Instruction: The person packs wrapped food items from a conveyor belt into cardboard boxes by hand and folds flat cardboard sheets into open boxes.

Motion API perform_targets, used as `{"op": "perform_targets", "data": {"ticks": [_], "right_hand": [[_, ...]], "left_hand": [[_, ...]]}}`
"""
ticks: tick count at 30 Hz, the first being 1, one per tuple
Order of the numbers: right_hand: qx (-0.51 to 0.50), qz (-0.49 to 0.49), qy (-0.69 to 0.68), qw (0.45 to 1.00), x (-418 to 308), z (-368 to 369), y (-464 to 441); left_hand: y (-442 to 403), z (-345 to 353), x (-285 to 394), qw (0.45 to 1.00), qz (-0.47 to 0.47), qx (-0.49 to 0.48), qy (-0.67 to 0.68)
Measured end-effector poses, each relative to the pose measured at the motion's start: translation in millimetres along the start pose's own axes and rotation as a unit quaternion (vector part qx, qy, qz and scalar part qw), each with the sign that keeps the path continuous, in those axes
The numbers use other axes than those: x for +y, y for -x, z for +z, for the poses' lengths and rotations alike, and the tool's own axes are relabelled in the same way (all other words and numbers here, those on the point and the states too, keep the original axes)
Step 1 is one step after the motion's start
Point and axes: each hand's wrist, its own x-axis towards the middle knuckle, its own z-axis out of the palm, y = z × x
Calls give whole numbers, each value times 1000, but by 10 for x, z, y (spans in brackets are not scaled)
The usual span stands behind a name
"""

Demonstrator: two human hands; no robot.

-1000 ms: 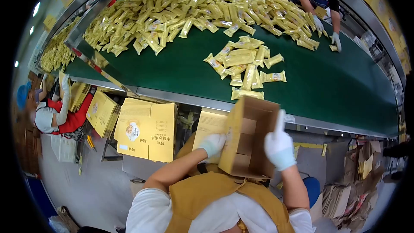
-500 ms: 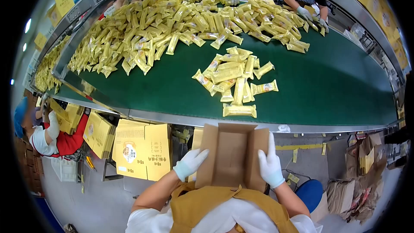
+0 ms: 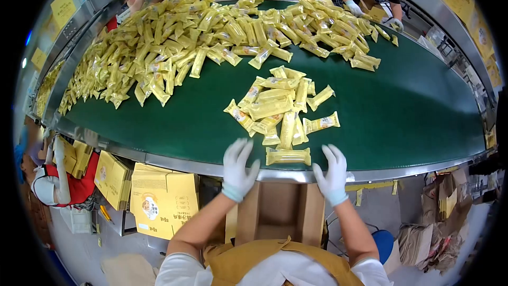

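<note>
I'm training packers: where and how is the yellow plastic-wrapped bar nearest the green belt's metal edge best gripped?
Probably hold the bar by its short ends, the white-gloved left hand coming from the left, the right hand from the right. It lies crosswise between them; green belt shows beyond both ends, while other yellow bars crowd its far side.

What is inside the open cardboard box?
Inside the open box, only bare brown cardboard shows; its near end is covered by the mustard apron, so anything there is hidden.
</note>
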Motion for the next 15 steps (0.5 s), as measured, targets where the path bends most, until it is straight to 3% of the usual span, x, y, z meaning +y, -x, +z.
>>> {"op": "perform_targets", "data": {"ticks": [4,6,9,15], "right_hand": [[-141,-50,103,983,73,208,-743],[-214,-39,130,967,73,415,-972],[-228,-23,170,958,113,708,-1083],[-221,-1,178,959,130,589,-1001]], "left_hand": [[-878,348,42,991,20,-109,-80],[-1123,597,67,969,-30,-205,-137],[-1194,773,-4,953,-16,-221,-206],[-1181,557,-498,950,64,-254,-171]]}}
